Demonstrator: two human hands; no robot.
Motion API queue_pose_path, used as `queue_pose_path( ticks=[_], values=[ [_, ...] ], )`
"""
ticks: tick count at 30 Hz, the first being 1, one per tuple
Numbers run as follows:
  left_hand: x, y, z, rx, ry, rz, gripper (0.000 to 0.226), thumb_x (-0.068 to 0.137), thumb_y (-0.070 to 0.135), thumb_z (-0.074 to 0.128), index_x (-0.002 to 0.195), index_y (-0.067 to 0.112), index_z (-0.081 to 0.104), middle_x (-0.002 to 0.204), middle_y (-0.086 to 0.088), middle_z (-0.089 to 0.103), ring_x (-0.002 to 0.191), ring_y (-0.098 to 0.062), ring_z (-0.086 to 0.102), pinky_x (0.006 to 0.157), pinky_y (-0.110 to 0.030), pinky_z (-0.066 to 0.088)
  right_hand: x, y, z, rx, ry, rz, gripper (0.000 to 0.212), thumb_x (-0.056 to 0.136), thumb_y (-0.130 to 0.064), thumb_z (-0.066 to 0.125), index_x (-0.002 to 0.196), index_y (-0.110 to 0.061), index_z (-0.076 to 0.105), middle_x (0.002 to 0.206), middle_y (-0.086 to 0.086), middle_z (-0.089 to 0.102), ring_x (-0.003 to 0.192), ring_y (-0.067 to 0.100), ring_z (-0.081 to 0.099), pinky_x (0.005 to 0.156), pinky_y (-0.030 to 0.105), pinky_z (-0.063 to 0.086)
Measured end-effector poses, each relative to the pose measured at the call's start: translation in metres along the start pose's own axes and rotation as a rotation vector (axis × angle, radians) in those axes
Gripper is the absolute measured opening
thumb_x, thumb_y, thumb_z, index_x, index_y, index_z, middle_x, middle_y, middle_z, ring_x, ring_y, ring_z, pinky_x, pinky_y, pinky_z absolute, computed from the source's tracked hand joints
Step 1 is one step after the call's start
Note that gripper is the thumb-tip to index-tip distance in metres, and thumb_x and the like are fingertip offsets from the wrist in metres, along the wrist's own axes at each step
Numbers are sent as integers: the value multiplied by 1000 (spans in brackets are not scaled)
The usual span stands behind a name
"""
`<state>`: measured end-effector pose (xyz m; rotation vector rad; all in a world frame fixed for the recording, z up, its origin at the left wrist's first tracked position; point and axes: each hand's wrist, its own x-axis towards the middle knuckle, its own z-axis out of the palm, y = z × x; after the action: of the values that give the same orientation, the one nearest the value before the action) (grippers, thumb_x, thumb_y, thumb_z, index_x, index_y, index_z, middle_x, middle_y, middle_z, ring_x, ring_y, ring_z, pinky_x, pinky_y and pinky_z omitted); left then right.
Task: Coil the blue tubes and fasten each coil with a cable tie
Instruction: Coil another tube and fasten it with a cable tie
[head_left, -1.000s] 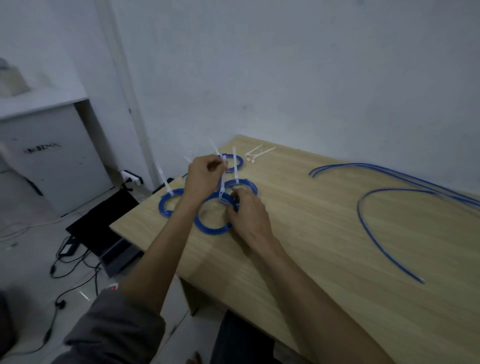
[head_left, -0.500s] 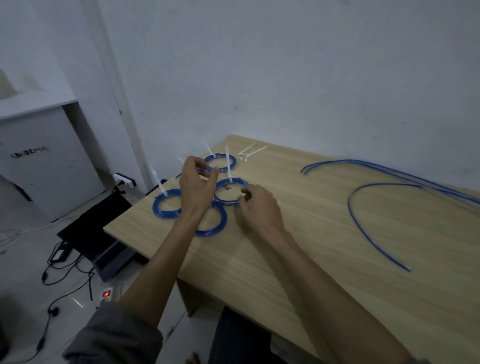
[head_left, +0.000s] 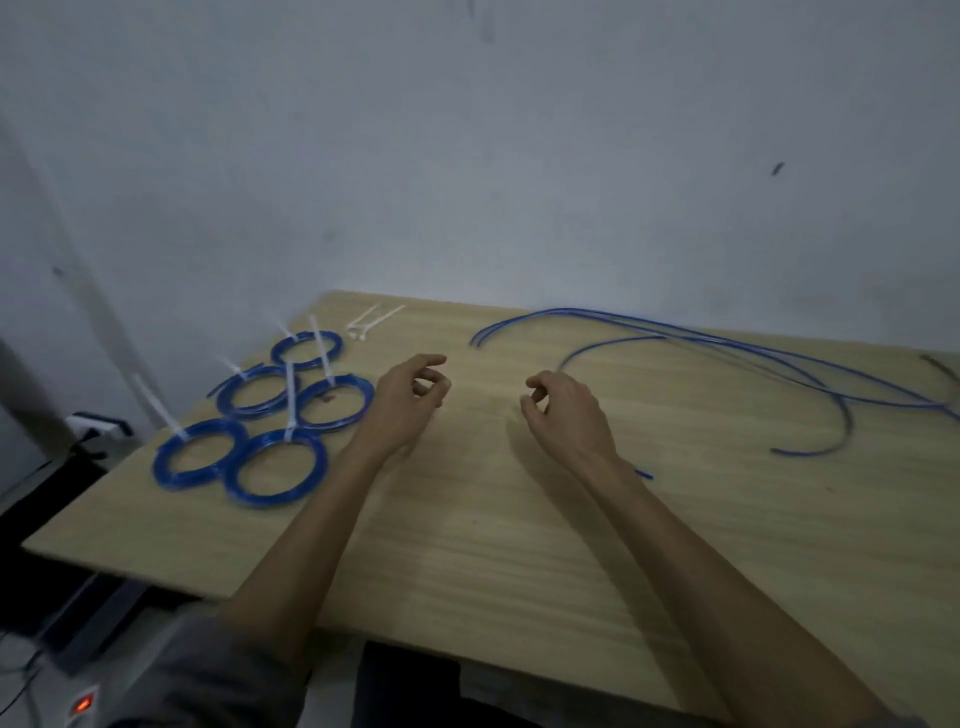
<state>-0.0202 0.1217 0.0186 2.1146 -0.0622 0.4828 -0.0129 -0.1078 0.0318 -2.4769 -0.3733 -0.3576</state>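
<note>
Several blue coils lie at the table's left end, each with a white cable tie sticking up; the nearest coil (head_left: 277, 468) is beside another (head_left: 200, 457). Loose blue tubes (head_left: 675, 332) sprawl uncoiled across the far right of the table. A few spare white cable ties (head_left: 370, 322) lie near the far edge. My left hand (head_left: 410, 400) hovers just right of the coils, fingers loosely curled, holding nothing. My right hand (head_left: 563, 410) hovers at mid-table, also loosely curled and empty, close to a tube's end (head_left: 644, 474).
The wooden table (head_left: 493, 545) stands against a white wall. On the floor at the left are a power strip with a lit switch (head_left: 83, 704), a wall socket (head_left: 98, 423) and dark equipment.
Both hands have let go of the newest coil and moved right, away from the coils toward mid-table. The view has swung right.
</note>
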Motion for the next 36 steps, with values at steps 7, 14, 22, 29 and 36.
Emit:
queue_pose_path(
  ticks=[7,14,22,29,36],
  values=[
    [-7,23,74,-9,-181,93,31,97,18,60,125,30,66,102,9,67,74,-9,65,69,-24,55,-35,49,-32,-404,-127,51,38,96,-39,53,124,-13,58,124,8,54,117,30,52,92,44,46],
    [-4,53,105,23,-356,192,30,100,24,56,121,43,65,136,8,52,122,-7,51,101,-26,41,-33,55,-58,-447,-174,-35,15,104,-20,43,115,-17,53,119,7,58,112,30,51,83,42,38],
    [13,96,95,6,-268,338,26,104,34,50,90,20,66,88,12,68,91,-6,62,84,-29,45,-12,59,-97,-281,181,-324,22,104,-30,45,110,-16,61,102,3,59,99,28,56,83,45,44],
    [22,112,79,-65,-242,263,32,103,35,51,84,13,64,75,2,67,73,-7,62,72,-25,45,9,63,-127,-123,453,-275,33,106,-33,36,104,-9,59,98,10,53,87,29,53,74,41,43],
    [22,139,68,-383,-306,163,22,104,17,52,90,9,67,70,0,53,68,-12,52,73,-26,50,16,82,-110,162,482,-57,23,108,-25,35,106,-12,54,99,6,53,87,20,50,79,39,42]
  ],
)
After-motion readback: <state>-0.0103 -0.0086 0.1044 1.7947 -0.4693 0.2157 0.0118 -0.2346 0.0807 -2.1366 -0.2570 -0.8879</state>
